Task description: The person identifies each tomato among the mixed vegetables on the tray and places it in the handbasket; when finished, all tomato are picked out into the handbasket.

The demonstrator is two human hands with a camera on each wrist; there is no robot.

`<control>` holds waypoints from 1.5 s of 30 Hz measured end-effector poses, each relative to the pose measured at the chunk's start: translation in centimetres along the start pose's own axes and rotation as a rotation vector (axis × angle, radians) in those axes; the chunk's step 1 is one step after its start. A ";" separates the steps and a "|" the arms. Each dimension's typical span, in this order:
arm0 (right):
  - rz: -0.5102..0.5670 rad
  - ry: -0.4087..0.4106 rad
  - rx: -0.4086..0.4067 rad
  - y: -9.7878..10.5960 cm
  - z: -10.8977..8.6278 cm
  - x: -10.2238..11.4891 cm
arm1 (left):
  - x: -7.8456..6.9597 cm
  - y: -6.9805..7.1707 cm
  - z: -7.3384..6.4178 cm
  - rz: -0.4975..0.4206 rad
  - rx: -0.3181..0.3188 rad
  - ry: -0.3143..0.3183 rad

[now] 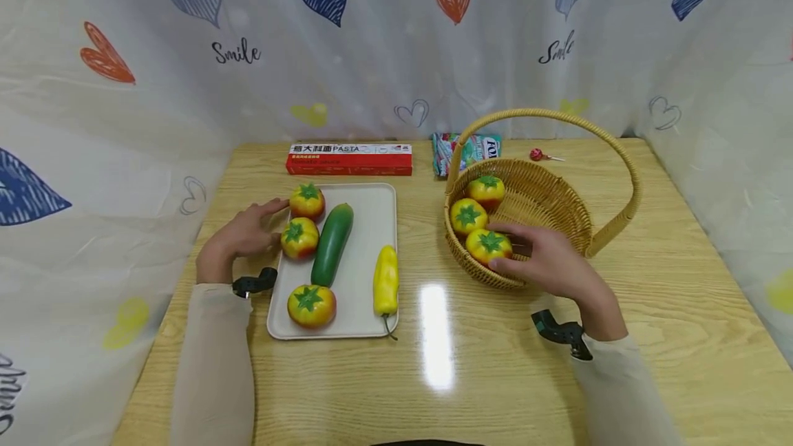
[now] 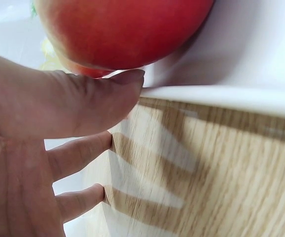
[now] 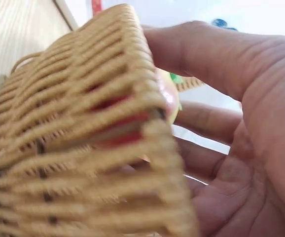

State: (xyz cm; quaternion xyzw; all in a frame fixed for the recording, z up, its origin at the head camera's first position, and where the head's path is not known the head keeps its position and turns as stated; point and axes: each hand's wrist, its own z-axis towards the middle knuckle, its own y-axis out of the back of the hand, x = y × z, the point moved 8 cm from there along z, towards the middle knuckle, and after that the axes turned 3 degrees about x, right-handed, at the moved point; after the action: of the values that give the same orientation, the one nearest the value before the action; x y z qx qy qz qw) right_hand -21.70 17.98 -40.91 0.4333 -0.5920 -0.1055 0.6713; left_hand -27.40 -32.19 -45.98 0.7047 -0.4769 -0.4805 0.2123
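Note:
My right hand [image 1: 548,260] reaches over the near rim of a wicker basket [image 1: 545,195], thumb and fingers around a yellow-red tomato [image 1: 489,246] with a green star-shaped top. Two more tomatoes lie beside it along the basket's left side. In the right wrist view the basket's woven wall hides most of the tomato [image 3: 168,94]. My left hand [image 1: 244,231] is at the left edge of a white tray [image 1: 365,212], fingers spread beside two tomatoes. Its thumb [image 2: 98,103] lies right by a tomato's red underside [image 2: 127,37] in the left wrist view.
The tray also bears a green cucumber [image 1: 332,245], a yellow pepper [image 1: 386,282] and a third tomato [image 1: 312,305]. Behind stand a red pasta box [image 1: 350,160], a candy bag [image 1: 442,153] and a red lollipop [image 1: 536,155]. The basket's tall handle [image 1: 545,113] arches above it.

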 end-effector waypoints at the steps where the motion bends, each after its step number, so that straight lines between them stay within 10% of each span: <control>1: 0.014 -0.004 -0.004 -0.1 0.3 0.0 | 0.0 0.0 0.0 0.000 0.001 0.001; 33: -0.092 -0.103 -0.106 -1.3 3.1 0.6 | -0.3 -0.1 -0.1 0.022 -0.001 -0.010; 40: -0.009 0.059 -0.171 -0.4 2.7 3.6 | -0.2 -0.1 0.0 0.015 -0.001 -0.015; 45: 0.145 0.219 -0.043 -2.0 3.5 6.6 | -0.2 0.2 0.0 0.022 -0.010 -0.025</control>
State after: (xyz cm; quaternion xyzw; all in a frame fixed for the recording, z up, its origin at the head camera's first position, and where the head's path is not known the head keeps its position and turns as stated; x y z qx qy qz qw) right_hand -22.19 10.85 -37.93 0.3837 -0.5425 -0.0216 0.7470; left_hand -27.46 -32.10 -45.75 0.6921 -0.4849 -0.4894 0.2153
